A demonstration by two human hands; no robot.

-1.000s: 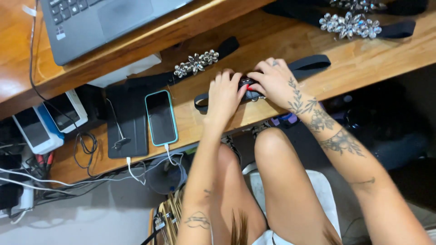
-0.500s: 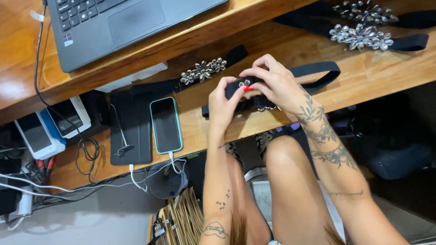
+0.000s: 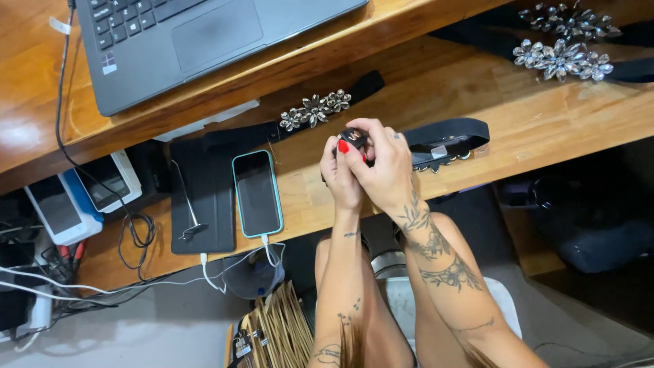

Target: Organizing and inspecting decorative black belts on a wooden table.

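1. Both my hands are raised just above the lower wooden shelf (image 3: 545, 129), pressed together around a small dark piece (image 3: 354, 136) that looks like the end of a black elastic belt (image 3: 446, 133). The belt trails away to the right of my right hand (image 3: 388, 170) and loops back on the wood.
2. To do this well, I judge the piece should stay pinched firmly near its edge with the thumbs steadying it, so the strap cannot twist while my fingertips work on it. Keeping it close over the shelf means a slip drops it onto wood, not the floor.
3. My left hand (image 3: 340, 177) is curled nearly closed. Its thumb, with a red nail, presses on the dark piece from the near side.
4. My right hand is also curled, fingers wrapped over the top of the piece and partly over my left fingers. Both are grasping it, neither is slack. What exactly sits under my fingers I cannot tell.
5. Left of my left hand lies a phone in a teal case (image 3: 257, 194) on a charging cable, and beyond it a black folder (image 3: 204, 197).
6. Just past my fingertips lies another black belt with a rhinestone flower ornament (image 3: 315, 109). Far to the right of my right hand, more jewelled belts (image 3: 562, 58) lie apart from me.
7. A laptop (image 3: 204, 41) sits on the upper desk beyond my hands.
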